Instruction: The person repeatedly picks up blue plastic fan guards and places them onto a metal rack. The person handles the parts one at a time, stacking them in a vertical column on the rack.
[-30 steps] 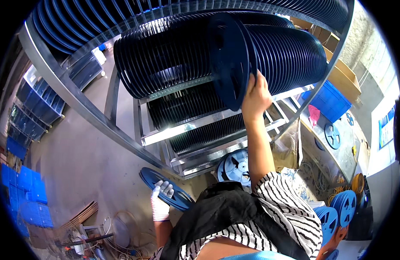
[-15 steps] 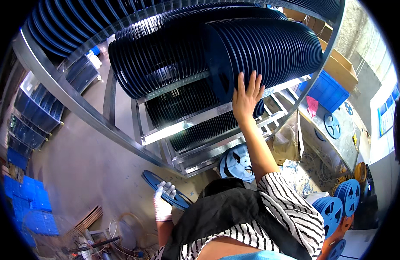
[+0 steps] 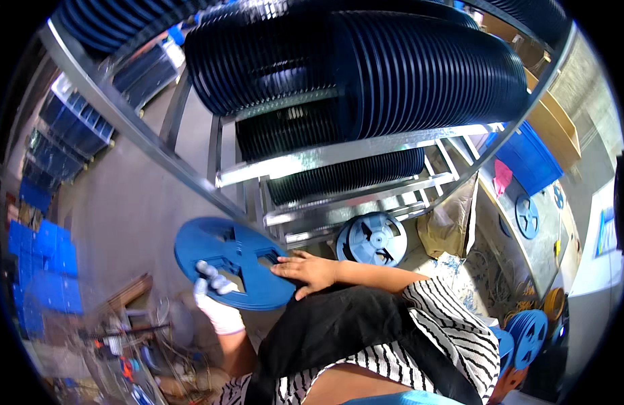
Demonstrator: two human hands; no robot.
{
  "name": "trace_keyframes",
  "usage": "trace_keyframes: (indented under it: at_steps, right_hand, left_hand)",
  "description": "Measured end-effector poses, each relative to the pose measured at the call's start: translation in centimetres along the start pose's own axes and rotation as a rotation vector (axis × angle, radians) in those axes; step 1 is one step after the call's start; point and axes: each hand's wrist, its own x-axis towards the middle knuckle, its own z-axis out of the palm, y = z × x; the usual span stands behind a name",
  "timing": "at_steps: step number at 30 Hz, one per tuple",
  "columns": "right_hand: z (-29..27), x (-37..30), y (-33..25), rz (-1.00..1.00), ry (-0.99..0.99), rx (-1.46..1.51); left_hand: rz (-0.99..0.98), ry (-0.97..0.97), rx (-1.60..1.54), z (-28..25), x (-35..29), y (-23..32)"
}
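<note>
A blue plastic reel (image 3: 248, 253) with cut-out windows is tilted in front of my body, left of the black apron (image 3: 332, 324). My left hand (image 3: 214, 287), in a white glove, grips it from the lower left with the fingers curled at a window. Bare, my right hand (image 3: 312, 270) lies on its right edge, fingers stretched over the face and thumb apart. Beyond them a metal rack (image 3: 366, 147) carries long rows of dark blue reels (image 3: 427, 81), packed edge to edge. More of these discs fill the lower tiers.
A lighter blue reel stack (image 3: 376, 237) stands on the floor by the rack's foot, beside a brown sack (image 3: 450, 223). At right, a table (image 3: 521, 233) bears a blue crate (image 3: 531, 158) and a pink cloth (image 3: 502, 177). Stacked blue boxes (image 3: 48, 250) stand at left.
My right hand has come down from the racked reels to the reel in my left hand. That reel has turned from nearly edge-on to show its broad face.
</note>
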Motion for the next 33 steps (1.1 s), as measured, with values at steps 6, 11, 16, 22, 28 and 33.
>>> trace_keyframes:
  at_steps: [6,11,16,22,28,33]
  right_hand:
    - [-4.2,-1.6,-2.4,-0.207,0.158,-0.151]
    - [-10.8,-2.9,-4.9,-0.297,0.194,-0.354]
    - [-14.6,-5.2,-6.3,-0.385,0.169,-0.608]
    - [-16.5,-6.4,-7.9,-0.371,0.171,-0.705]
    - [-16.9,-6.3,-8.8,-0.289,0.074,-0.542]
    - [-16.8,-6.6,-8.7,-0.287,0.082,-0.501]
  left_hand:
    - [0.02,-0.401,-0.109,3.4,-3.5,0.4]
    - [0.144,-0.245,0.273,2.9,-7.3,1.1]
    - [0.128,-0.064,0.579,2.4,-8.6,1.4]
    - [0.238,0.141,0.624,1.6,-8.1,-0.2]
    - [0.218,0.036,0.525,-0.2,-7.9,0.5]
    - [0.212,0.043,0.555,-0.7,-7.2,0.5]
